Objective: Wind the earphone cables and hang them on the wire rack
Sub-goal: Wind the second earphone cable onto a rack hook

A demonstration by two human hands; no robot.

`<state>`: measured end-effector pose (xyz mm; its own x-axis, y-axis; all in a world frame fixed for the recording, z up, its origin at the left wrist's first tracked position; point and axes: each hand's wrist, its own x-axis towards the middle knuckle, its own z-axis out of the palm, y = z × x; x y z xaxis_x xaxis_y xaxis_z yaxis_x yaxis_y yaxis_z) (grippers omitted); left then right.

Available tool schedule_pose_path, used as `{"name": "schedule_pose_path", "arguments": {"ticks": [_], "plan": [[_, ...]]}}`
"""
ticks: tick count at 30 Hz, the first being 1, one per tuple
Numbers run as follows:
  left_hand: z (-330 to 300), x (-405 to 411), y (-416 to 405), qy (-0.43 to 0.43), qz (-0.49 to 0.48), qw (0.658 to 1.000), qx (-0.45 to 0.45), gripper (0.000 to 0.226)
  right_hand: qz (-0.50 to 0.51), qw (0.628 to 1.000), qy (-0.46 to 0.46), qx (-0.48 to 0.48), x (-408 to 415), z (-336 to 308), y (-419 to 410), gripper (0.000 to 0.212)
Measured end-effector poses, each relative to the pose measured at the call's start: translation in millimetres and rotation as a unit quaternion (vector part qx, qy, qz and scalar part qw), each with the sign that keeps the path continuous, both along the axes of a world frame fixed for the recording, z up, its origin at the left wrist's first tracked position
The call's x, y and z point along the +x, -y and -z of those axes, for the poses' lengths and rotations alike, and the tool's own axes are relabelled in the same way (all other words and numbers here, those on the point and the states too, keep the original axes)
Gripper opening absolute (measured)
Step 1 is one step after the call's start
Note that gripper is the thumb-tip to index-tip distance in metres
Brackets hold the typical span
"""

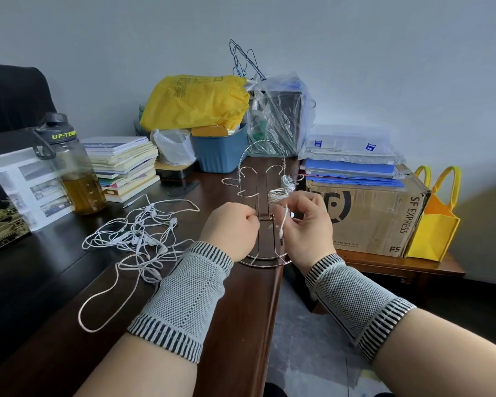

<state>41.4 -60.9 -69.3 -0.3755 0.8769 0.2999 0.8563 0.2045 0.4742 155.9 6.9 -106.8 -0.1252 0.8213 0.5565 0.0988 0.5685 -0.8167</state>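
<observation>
A dark wooden table (241, 310) carries a wire rack (265, 196) near its right edge and a tangle of white earphone cables (138, 239) left of it. Farther back lie stacked books (123, 164), a water bottle (72, 167) and a blue bin (219, 153).

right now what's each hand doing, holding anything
Left hand: fingers curled, pinching something near the wire rack; what it pinches cannot be told.
Right hand: holds a wound earphone cable bundle, loose end hanging.
</observation>
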Motion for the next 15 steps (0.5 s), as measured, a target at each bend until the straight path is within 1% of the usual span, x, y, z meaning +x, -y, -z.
{"name": "schedule_pose_path", "arguments": {"ticks": [3,5,7,10,12,15], "plan": [[14.2,8.0,-7.0,0.088,0.003,0.995,0.047,0.025,-0.018,1.0,-0.005,0.0,3.6,-3.6,-3.6,0.014],[23.7,11.8,-9.8,0.16,0.013,0.984,0.075,0.023,-0.033,0.999,-0.014,-0.008,4.9,-2.0,-8.2,0.019],[31.2,11.8,-11.9,0.243,0.023,0.962,0.122,0.023,-0.041,0.999,-0.011,-0.027,5.6,-2.6,-8.9,0.015],[37.0,8.2,-14.0,0.362,0.052,0.913,0.18,0.023,-0.055,0.997,-0.018,-0.047,5.0,-6.6,-7.0,0.015],[38.4,6.6,-14.9,0.394,0.067,0.897,0.191,0.026,-0.054,0.997,-0.02,-0.05,4.6,-9.4,-5.0,0.018],[37.7,5.1,-13.8,0.434,0.057,0.876,0.202,0.023,-0.048,0.997,-0.02,-0.058,3.2,-10.3,-3.0,0.017]]}}
